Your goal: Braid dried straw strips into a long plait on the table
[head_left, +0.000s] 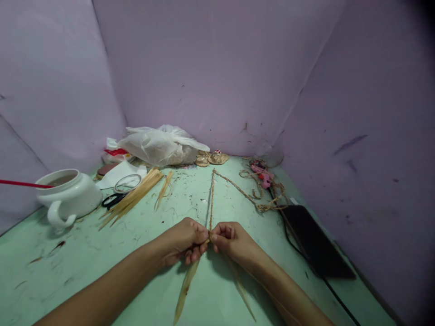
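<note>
A thin braided cord [212, 199] of dry plant fibre runs from a point near the back of the table straight towards me. My left hand [189, 240] pinches its near end, and my right hand [229, 239] pinches it from the other side, the fingertips almost meeting. Out from under the left hand hangs a loose flat fibre strip [186, 290]. Another strip [243, 290] trails below my right hand, partly behind the wrist. From the far point the cord bends right and ends in a loose tangle [268, 206]. The exact hold inside the fingers is hidden.
A white pot [84, 194] with a red stick stands at left. Beside it lie black-handled scissors [113, 200] and a bundle of dry strips [139, 192]. A white plastic bag [163, 147] sits at the back. On the right are a dark phone-like device [316, 240], a cable and pink object [263, 176].
</note>
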Tool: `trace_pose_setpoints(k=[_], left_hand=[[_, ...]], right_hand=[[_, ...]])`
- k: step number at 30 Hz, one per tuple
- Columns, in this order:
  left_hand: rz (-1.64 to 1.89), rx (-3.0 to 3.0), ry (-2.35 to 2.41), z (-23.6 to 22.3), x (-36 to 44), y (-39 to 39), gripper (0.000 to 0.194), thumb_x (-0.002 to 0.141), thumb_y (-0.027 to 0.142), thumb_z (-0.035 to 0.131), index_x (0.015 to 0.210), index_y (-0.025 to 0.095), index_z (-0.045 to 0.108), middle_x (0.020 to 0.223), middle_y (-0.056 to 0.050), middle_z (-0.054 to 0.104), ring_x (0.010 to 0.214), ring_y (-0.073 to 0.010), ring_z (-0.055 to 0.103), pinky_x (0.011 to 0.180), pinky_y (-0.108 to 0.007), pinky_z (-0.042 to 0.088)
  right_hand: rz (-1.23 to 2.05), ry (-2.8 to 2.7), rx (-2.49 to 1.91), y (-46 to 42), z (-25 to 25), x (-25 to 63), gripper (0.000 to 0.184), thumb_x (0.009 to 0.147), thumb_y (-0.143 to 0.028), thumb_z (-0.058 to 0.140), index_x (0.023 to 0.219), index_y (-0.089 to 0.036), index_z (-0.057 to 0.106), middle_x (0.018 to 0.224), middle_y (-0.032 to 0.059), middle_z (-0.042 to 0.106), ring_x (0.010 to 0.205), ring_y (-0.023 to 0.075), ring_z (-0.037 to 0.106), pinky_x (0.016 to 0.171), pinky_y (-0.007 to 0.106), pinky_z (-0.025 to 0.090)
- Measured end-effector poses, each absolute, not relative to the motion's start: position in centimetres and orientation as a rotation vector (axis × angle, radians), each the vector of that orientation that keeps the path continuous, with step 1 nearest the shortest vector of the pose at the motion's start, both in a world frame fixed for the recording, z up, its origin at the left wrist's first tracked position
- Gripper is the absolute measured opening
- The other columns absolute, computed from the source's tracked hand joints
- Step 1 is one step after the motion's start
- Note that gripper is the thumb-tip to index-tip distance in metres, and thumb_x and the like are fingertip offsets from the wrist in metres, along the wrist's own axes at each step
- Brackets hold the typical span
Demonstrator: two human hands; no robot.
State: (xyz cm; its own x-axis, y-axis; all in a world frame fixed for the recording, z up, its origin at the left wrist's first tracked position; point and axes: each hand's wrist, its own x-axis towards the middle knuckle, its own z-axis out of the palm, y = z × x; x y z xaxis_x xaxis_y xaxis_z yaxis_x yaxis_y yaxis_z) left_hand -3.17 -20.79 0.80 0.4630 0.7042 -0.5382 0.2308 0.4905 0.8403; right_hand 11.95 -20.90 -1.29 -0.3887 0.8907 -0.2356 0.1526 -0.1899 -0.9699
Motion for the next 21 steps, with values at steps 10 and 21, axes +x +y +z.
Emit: trace_pose_setpoints(k=[10, 21], left_hand=[[0.438, 0.863, 0.909, -0.4, -3.6, -19.9, 0.025, 0.066, 0.033, 0.058, 0.059, 0.009, 0.053, 0.05, 0.001, 0.053, 0.029, -0.0045, 0.042, 0.024, -0.013, 0.026], [0.458, 0.993, 1.063, 0.3, -2.9, -20.5, 0.027, 0.059, 0.036, 0.062, 0.062, 0.01, 0.057, 0.041, 0.004, 0.046, 0.026, -0.0043, 0.037, 0.023, -0.014, 0.023]], right_hand=[[1.777, -1.454, -1.043, -20.4, -1.7, 13.1, 0.021, 0.065, -0.03, 0.059, 0.059, -0.012, 0.051, 0.05, -0.0017, 0.05, 0.043, 0.0045, 0.033, 0.045, 0.019, 0.021], [1.763, -1.429, -1.127, -20.4, -1.1, 12.7, 0.019, 0.062, -0.028, 0.06, 0.057, -0.012, 0.05, 0.048, -0.0023, 0.05, 0.041, 0.004, 0.031, 0.043, 0.019, 0.019]])
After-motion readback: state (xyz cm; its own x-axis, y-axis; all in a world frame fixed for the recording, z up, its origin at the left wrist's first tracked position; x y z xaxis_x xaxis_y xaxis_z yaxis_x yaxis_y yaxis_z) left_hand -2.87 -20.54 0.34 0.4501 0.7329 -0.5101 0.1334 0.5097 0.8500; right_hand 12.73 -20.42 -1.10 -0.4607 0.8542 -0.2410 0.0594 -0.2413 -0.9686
